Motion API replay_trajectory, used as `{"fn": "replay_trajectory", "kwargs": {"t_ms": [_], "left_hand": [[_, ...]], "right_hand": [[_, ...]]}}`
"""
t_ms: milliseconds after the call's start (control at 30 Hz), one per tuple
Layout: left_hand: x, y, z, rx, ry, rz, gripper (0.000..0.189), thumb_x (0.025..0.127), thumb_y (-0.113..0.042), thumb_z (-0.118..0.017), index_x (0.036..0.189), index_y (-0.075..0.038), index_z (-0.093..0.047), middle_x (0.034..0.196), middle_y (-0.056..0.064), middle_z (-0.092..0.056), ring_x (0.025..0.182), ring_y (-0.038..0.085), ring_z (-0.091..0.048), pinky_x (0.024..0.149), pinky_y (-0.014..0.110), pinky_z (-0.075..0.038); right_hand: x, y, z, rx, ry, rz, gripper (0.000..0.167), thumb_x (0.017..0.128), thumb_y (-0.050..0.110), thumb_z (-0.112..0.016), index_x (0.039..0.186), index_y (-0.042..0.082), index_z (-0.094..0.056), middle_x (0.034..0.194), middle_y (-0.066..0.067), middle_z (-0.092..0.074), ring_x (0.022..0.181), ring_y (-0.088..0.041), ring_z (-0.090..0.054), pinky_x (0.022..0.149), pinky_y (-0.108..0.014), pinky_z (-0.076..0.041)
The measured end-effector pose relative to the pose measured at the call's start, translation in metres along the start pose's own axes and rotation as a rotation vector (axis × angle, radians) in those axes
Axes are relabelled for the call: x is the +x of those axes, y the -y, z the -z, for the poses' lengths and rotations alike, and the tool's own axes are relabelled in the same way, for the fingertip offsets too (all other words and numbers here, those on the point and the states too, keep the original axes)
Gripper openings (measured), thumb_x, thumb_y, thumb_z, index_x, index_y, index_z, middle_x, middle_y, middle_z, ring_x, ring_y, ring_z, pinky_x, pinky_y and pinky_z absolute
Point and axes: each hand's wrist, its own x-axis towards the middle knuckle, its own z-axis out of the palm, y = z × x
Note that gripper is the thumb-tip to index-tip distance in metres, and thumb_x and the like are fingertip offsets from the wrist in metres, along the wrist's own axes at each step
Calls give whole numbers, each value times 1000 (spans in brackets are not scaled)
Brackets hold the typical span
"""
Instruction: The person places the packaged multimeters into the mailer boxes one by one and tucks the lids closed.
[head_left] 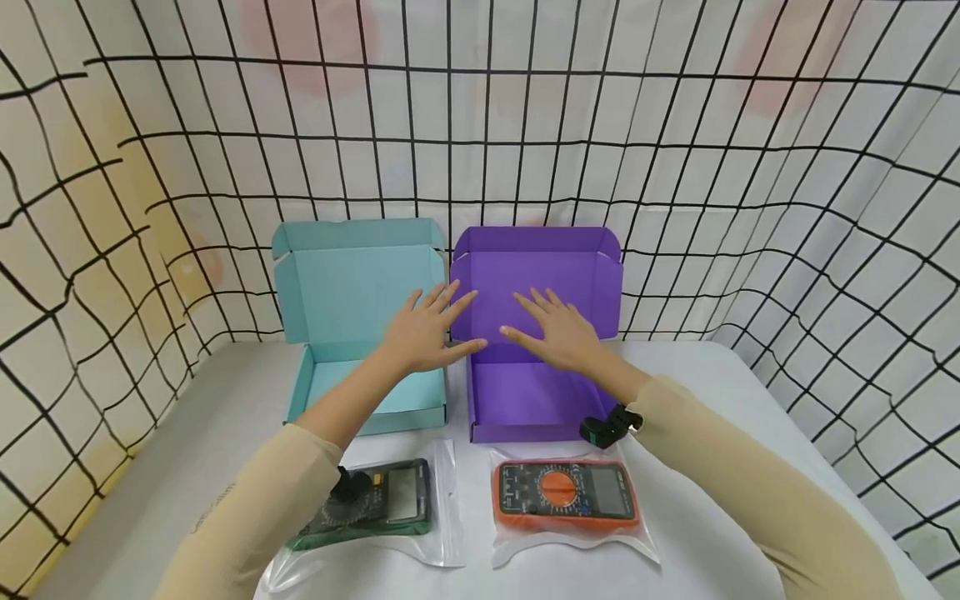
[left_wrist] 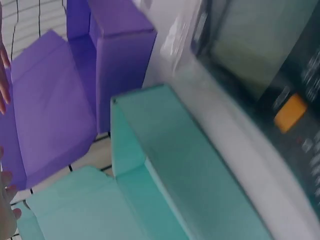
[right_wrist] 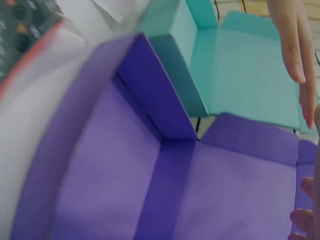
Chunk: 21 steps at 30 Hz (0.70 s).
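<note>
Both bare hands hover with fingers spread, holding nothing. The left hand [head_left: 426,331] overlaps the right side of an opened teal cardboard box [head_left: 367,292] in the head view. In front of an opened purple cardboard box [head_left: 525,400] is the right hand [head_left: 558,333]. Each box has its lid raised at the back, and no contents show inside. Below the left forearm lies a dark multimeter with a green edge [head_left: 405,492] in a clear plastic bag, partly hidden by the sleeve. An orange multimeter [head_left: 564,493] in another clear bag lies before the purple box.
A black wire grid [head_left: 525,137] surrounds the white table [head_left: 480,542] at the back and sides, with pale cloth behind it. A black wrist camera [head_left: 606,427] sits on the right wrist, overlapping the purple box's front corner.
</note>
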Motion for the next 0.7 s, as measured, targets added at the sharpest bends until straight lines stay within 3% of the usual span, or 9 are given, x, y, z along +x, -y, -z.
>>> {"fn": "replay_trajectory", "kwargs": {"t_ms": [267,533,700], "left_hand": [[-19,-20,-8,-9,-41,-88,80,84,-70,-38,148,-24,-21,152,12,-21,139,33,-20,111,51,-20],[-47,-42,-16,-100,-86,-177,77,85,-66,-44,146,-20,-29,143,13,-39,135,35,-29,109,50,-25],[-67,-55,-20,-137,-78,-216,75,85,-64,-45,145,-22,-30,143,11,-40,132,31,-35,109,47,-27]], "right_hand": [[-30,1,-10,103,-85,50,71,87,65,-40,140,18,-40,149,-13,-28,139,-34,-18,105,-62,-20],[-74,-1,-20,241,-121,10,60,90,55,-46,137,18,-45,148,-10,-33,137,-32,-24,99,-63,-31],[-103,-2,-32,277,-146,8,55,91,48,-50,137,19,-46,147,-9,-34,136,-33,-27,97,-64,-32]]}}
